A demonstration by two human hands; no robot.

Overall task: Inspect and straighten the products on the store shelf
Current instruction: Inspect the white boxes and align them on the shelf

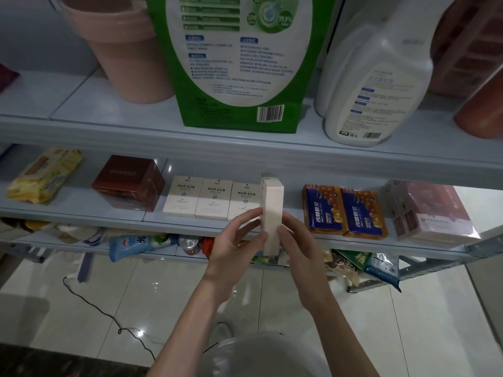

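White box (272, 213) held upright, narrow face toward the camera, just in front of the edge of the middle shelf (109, 214) and clear of its surface. Left grip (236, 240) pinching the box's left side, thumb and fingers curled against it; right grip (296, 246) closed round the right side and lower end. Directly behind, on the shelf, a row of three matching white boxes (212, 198) standing face-out; to the right of that row a bare gap, then two blue-and-orange cartons (345, 210). Probably the inspecting step: one box in hand, turned for a look, not yet set down. Next move, as judged: a quarter turn to bring the printed face forward, then placement into the gap, flush beside the third box and level with the row's front line. Care needed against nudging the neighbours out of line.
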